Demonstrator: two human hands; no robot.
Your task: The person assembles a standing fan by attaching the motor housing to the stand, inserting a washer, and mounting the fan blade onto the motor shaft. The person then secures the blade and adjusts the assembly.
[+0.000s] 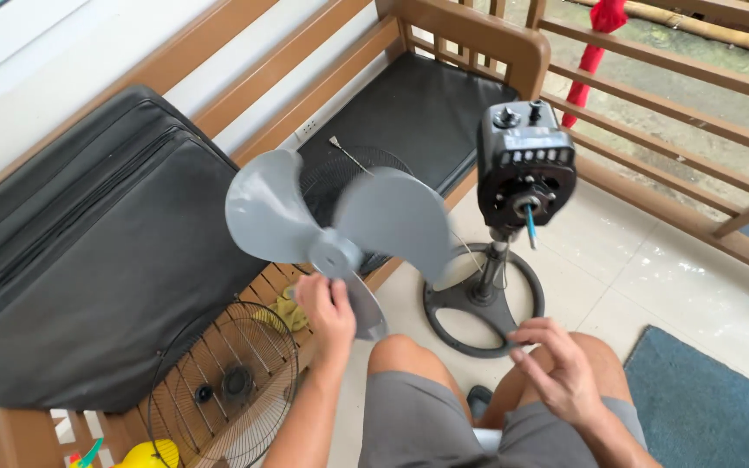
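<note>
Only grey fan blade (340, 227) in left hand (326, 309)

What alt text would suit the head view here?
Seen from above, a seated person's left hand holds up a grey three-bladed fan blade, while the right hand hovers empty over the knee. A stripped black fan stand is ahead; a wire fan guard leans against a wooden bench.
</note>
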